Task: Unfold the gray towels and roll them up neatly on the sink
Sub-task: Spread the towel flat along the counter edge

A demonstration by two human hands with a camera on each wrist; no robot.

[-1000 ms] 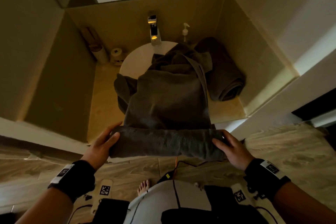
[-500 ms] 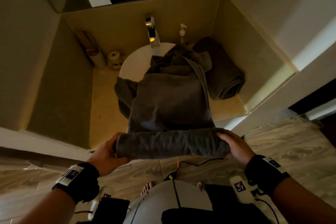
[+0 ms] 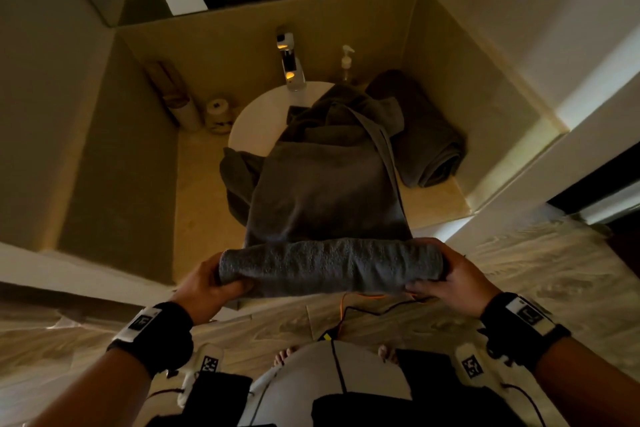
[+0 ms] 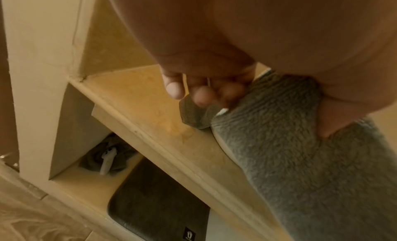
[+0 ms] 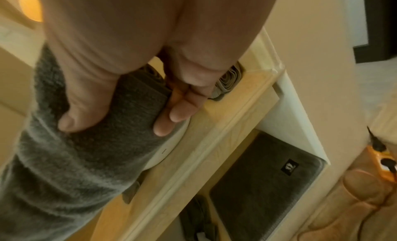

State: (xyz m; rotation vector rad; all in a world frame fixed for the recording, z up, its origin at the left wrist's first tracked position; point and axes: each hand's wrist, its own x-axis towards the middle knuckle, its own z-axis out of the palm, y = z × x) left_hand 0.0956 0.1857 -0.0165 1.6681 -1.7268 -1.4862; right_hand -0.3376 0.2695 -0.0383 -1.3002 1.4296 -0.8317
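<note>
A gray towel (image 3: pixel 325 191) lies spread over the round white sink (image 3: pixel 256 114), its far part bunched near the tap. Its near end is wound into a thick roll (image 3: pixel 332 265) at the counter's front edge. My left hand (image 3: pixel 207 282) grips the roll's left end (image 4: pixel 277 125), thumb on its near side and fingers curled past the end. My right hand (image 3: pixel 446 276) grips the right end (image 5: pixel 133 109), thumb on top and fingers around the end. A second gray towel (image 3: pixel 429 146), rolled up, lies on the counter right of the sink.
A chrome tap (image 3: pixel 291 62) and a soap dispenser (image 3: pixel 346 61) stand behind the sink. Two paper rolls (image 3: pixel 218 113) sit at the back left. The niche walls close in on both sides. A dark mat (image 5: pixel 264 182) lies on the shelf under the counter.
Both hands have turned the roll forward over the spread towel. The roll is thicker, and the hands have shifted from flat on its ends to wrapped around them.
</note>
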